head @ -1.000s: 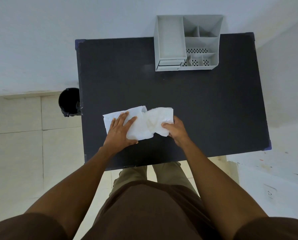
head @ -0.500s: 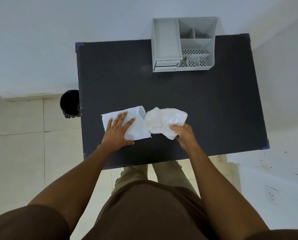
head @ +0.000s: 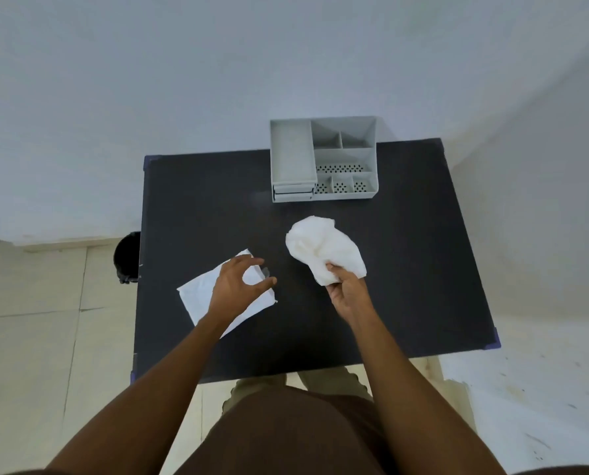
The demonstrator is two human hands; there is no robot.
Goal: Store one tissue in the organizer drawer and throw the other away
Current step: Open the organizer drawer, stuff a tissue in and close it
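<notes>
Crumpled tissue [head: 324,246] lifted near grey organizer [head: 324,159]; flat tissue [head: 200,296] on table

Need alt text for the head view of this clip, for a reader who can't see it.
Seen from above, a person's right hand holds a crumpled tissue over a black table, while the left hand hovers open above a flat tissue. A grey organizer sits at the table's far edge, its drawers shut, and a black bin stands on the floor to the left.

You find no readable text, label, brand, number or sign anywhere here: the grey organizer [head: 324,159], both tissues and the dark table [head: 406,269] all show plain, unmarked surfaces to you.
</notes>
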